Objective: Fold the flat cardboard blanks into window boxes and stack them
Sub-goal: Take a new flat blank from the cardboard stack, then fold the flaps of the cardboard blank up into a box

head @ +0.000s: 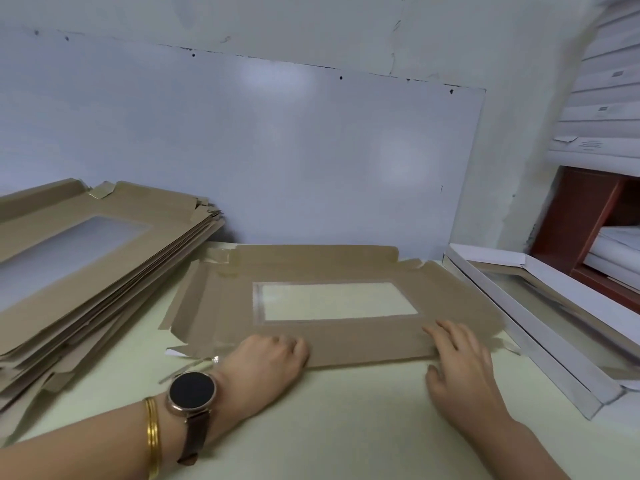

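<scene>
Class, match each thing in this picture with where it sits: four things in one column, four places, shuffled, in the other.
Things
1. pile of flat blanks
2. single blank
3. white window box
4. watch

Places
a. on the left wrist
b. on the right side of the table
c. mid-table, touched by the left hand and the right hand
d. on the left side of the table

Pairs: 1-d, 2-c, 3-b, 4-a
</scene>
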Demonstrator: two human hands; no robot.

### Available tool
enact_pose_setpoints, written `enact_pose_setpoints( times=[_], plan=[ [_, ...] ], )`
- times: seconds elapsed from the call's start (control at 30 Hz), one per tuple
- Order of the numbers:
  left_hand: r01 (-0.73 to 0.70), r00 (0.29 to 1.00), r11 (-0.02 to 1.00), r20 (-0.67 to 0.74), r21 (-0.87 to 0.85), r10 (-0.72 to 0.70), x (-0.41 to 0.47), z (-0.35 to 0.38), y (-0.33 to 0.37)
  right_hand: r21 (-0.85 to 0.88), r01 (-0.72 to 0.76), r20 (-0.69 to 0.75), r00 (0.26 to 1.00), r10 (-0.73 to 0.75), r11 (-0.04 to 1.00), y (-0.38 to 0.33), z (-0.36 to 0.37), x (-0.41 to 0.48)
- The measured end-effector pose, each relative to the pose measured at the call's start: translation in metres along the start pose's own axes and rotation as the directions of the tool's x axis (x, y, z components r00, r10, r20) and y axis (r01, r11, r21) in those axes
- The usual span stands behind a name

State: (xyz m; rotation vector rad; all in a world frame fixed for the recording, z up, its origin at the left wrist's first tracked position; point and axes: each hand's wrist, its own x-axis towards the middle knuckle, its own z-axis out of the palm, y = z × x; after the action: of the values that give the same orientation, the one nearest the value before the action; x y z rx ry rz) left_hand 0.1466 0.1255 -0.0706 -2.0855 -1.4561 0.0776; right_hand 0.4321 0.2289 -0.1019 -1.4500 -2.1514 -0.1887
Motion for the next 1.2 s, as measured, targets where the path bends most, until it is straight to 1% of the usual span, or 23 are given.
enact_pose_setpoints(
  times=[0.13, 0.2, 0.3, 0.43, 0.47, 0.6, 0.7, 0.83, 0.93, 1.0, 1.07, 1.13, 1.2],
  plan=[
    [-0.049, 0.998, 0.999, -0.029, 0.003, 0.049, -0.017, 0.007, -0.010, -0.110, 0.027, 0.170, 0.985, -0.008, 0.994, 0.003, -0.004, 0.004],
    [-0.060, 0.998, 0.998, -0.030, -0.025, 0.059, -0.022, 0.011, -0.014, -0.108, 0.032, 0.276, 0.961, -0.001, 0.994, 0.005, -0.008, 0.007],
    [-0.054, 0.999, 0.995, 0.000, -0.079, 0.054, -0.023, 0.010, -0.019, -0.072, 0.026, 0.388, 0.922, 0.004, 0.997, 0.010, -0.015, 0.008],
    [0.108, 0.981, 0.961, 0.183, -0.253, -0.062, -0.016, 0.014, -0.029, -0.009, 0.087, 0.472, 0.879, -0.073, 0.996, 0.014, -0.031, 0.016],
    [0.136, 0.977, 0.948, 0.200, -0.289, -0.079, -0.013, 0.016, -0.033, 0.001, 0.105, 0.492, 0.866, -0.092, 0.994, 0.015, -0.035, 0.020],
    [0.227, 0.946, 0.918, 0.297, -0.326, -0.129, 0.000, 0.016, -0.052, -0.001, 0.145, 0.597, 0.794, -0.116, 0.989, 0.015, -0.051, 0.035],
    [0.255, 0.927, 0.914, 0.350, -0.316, -0.138, 0.008, 0.013, -0.065, 0.002, 0.149, 0.627, 0.770, -0.117, 0.989, 0.015, -0.062, 0.043],
    [0.308, 0.898, 0.898, 0.407, -0.313, -0.166, 0.016, 0.013, -0.080, -0.020, 0.138, 0.636, 0.766, -0.094, 0.990, 0.020, -0.073, 0.052],
    [0.402, 0.849, 0.858, 0.480, -0.319, -0.219, 0.019, 0.016, -0.090, 0.011, 0.096, 0.649, 0.757, -0.081, 0.995, 0.027, -0.077, 0.057],
    [0.458, 0.821, 0.827, 0.513, -0.327, -0.251, 0.020, 0.019, -0.097, 0.039, 0.056, 0.640, 0.766, -0.068, 0.998, 0.031, -0.077, 0.058],
    [0.496, 0.799, 0.803, 0.535, -0.329, -0.275, 0.021, 0.019, -0.102, 0.060, 0.022, 0.609, 0.791, -0.054, 0.998, 0.035, -0.075, 0.059],
    [0.512, 0.787, 0.790, 0.552, -0.338, -0.274, 0.022, 0.020, -0.104, 0.087, -0.007, 0.564, 0.825, -0.043, 0.996, 0.037, -0.073, 0.060],
    [0.511, 0.783, 0.786, 0.565, -0.347, -0.260, 0.023, 0.021, -0.105, 0.118, -0.028, 0.544, 0.838, -0.041, 0.993, 0.039, -0.071, 0.062]
  ],
)
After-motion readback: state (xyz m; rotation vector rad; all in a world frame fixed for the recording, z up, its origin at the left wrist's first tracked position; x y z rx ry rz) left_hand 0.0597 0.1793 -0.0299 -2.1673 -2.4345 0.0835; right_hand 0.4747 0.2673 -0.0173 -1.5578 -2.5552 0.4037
